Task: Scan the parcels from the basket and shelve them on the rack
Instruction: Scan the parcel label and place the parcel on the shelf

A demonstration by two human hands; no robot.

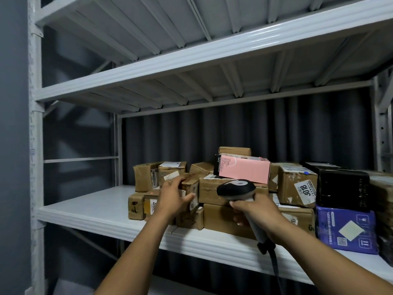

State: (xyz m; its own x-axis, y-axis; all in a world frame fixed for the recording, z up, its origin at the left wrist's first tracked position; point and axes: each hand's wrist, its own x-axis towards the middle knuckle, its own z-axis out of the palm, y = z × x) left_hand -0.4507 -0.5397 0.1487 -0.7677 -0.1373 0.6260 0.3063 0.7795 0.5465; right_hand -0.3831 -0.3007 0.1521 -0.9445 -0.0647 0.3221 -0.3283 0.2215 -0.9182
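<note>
My left hand (pixel 173 195) grips a small brown cardboard parcel (pixel 191 186) at the left side of the parcel pile, its fingers over the top and its thumb on the front face. My right hand (pixel 253 213) holds a handheld barcode scanner (pixel 235 189) by its grey handle, its black head pointing left toward that parcel. A small red dot shows on a parcel just left of my left hand. Both hands are at the middle shelf (pixel 89 206) of the white metal rack. The basket is out of sight.
Several brown cartons fill the shelf, with a pink box (pixel 244 170) on top, a black box (pixel 342 189) and a purple mailer (pixel 346 231) at the right. The shelf's left end is bare. An upper shelf (pixel 191 58) hangs above. The scanner cable (pixel 276 267) drops down.
</note>
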